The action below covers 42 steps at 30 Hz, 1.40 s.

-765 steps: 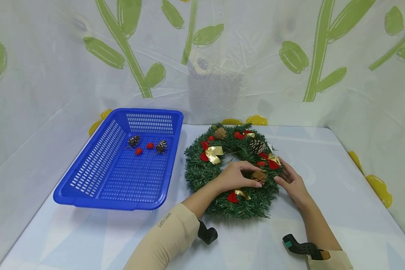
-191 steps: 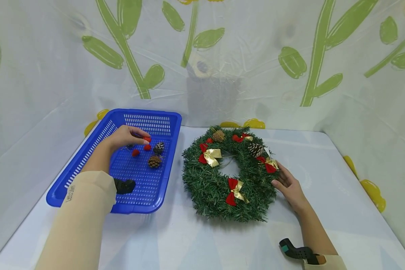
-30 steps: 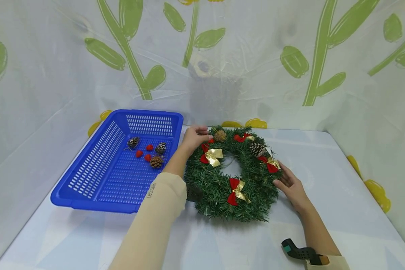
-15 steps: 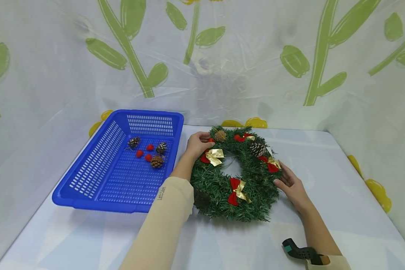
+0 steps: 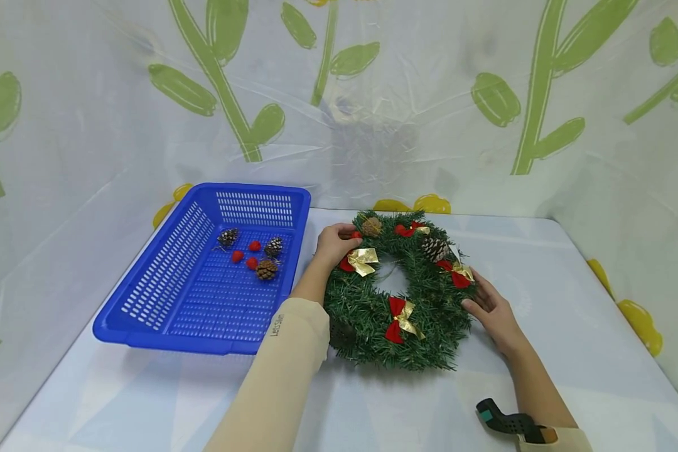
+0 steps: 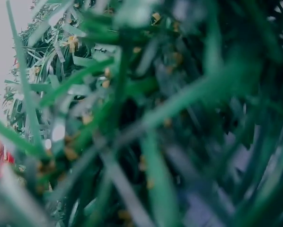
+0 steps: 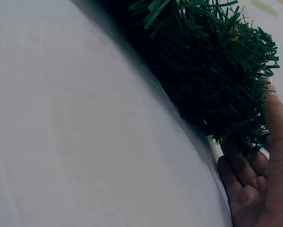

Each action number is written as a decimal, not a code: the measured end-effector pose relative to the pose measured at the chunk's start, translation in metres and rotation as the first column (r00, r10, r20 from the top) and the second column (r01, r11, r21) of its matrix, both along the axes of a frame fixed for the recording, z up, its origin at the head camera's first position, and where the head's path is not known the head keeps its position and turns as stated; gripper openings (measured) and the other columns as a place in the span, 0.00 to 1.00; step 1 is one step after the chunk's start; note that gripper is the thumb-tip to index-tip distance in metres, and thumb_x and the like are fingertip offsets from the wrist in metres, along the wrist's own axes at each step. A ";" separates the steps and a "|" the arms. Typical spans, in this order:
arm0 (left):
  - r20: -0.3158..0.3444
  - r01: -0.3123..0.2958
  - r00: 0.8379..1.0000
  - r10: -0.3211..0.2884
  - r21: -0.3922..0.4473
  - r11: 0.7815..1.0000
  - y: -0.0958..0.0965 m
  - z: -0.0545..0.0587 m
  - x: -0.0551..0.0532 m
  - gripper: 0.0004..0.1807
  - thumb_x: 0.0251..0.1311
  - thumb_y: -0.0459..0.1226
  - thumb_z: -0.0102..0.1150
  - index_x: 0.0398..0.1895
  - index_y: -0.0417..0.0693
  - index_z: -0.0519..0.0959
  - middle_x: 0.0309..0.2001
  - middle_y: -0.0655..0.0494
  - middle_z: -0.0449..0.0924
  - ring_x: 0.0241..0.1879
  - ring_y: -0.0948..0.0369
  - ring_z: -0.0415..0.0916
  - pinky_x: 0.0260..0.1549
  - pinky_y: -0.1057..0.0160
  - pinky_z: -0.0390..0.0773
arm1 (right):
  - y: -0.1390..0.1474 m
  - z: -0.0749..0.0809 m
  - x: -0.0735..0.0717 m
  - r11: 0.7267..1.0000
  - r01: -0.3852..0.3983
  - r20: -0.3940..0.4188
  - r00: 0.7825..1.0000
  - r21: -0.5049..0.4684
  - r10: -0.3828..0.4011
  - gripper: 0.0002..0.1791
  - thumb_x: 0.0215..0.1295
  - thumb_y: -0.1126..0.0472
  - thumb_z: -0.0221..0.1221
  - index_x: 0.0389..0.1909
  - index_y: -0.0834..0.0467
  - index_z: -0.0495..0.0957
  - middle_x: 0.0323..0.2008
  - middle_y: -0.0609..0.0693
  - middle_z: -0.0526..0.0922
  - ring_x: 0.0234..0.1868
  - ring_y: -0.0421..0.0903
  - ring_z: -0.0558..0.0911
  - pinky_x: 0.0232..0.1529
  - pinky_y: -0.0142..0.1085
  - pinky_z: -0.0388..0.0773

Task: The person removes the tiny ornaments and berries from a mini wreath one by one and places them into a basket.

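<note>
Lettering (image 5: 277,325) on the left sleeve (image 5: 282,383)
Small dark characters, apparently "LetsSlim", slant upward near the cuff.

Brown pine cone (image 5: 267,270) now sits in the blue basket (image 5: 175,344); earlier it was at the left hand (image 5: 332,246) over the wreath (image 5: 429,301). Basket's red berries (image 5: 252,263) went from two to three. Left hand has since moved from basket to wreath's upper left, pinching a red berry (image 5: 356,235).

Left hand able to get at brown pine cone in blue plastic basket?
Likely yes, over the basket rim: nothing covers the brown pine cone, though the left hand seems to pinch a small red ball.
</note>
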<state>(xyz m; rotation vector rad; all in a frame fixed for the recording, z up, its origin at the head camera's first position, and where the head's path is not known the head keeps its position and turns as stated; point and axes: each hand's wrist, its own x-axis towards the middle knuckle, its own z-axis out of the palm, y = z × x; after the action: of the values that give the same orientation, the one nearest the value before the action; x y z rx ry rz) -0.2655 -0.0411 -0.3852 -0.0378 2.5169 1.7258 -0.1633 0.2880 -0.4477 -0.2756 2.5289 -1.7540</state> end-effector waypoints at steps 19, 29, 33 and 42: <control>-0.049 -0.013 0.999 0.009 -0.074 0.997 0.005 0.003 0.005 0.20 0.62 0.36 0.58 0.57 0.42 0.76 0.53 0.45 0.79 0.53 0.52 0.75 0.50 0.57 0.76 | 0.001 0.000 -0.001 1.000 -0.001 -0.014 1.000 0.001 0.001 0.39 0.70 0.61 0.53 0.75 0.51 0.44 0.72 0.66 0.46 0.69 0.69 0.53 0.50 0.12 0.62; -0.040 -0.052 0.998 0.053 0.013 0.999 0.005 0.001 0.002 0.17 0.59 0.34 0.59 0.53 0.42 0.79 0.50 0.44 0.80 0.52 0.52 0.76 0.50 0.56 0.76 | 0.002 -0.001 -0.002 1.000 0.008 -0.014 1.000 0.014 -0.008 0.39 0.70 0.60 0.53 0.75 0.50 0.44 0.72 0.66 0.47 0.69 0.69 0.53 0.50 0.12 0.62; -0.045 -0.070 0.996 0.071 0.024 0.997 0.007 0.002 0.001 0.16 0.58 0.34 0.61 0.50 0.41 0.81 0.48 0.44 0.80 0.50 0.52 0.76 0.49 0.57 0.76 | 0.002 0.000 -0.001 1.000 0.016 -0.006 1.000 0.015 -0.016 0.39 0.70 0.61 0.53 0.75 0.51 0.43 0.72 0.65 0.48 0.69 0.68 0.53 0.50 0.12 0.62; -0.038 -0.078 0.996 0.078 0.002 0.997 0.005 0.008 0.002 0.15 0.57 0.33 0.62 0.48 0.41 0.81 0.47 0.46 0.81 0.46 0.52 0.77 0.46 0.57 0.77 | 0.000 0.000 0.000 1.000 0.004 0.011 1.000 -0.005 -0.004 0.39 0.70 0.61 0.53 0.75 0.52 0.44 0.73 0.65 0.46 0.69 0.68 0.52 0.50 0.12 0.62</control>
<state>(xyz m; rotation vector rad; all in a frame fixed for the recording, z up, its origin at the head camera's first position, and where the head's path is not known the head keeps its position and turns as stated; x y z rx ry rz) -0.2635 -0.0362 -0.3769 -0.1051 2.5747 1.7722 -0.1630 0.2882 -0.4479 -0.2614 2.5194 -1.7586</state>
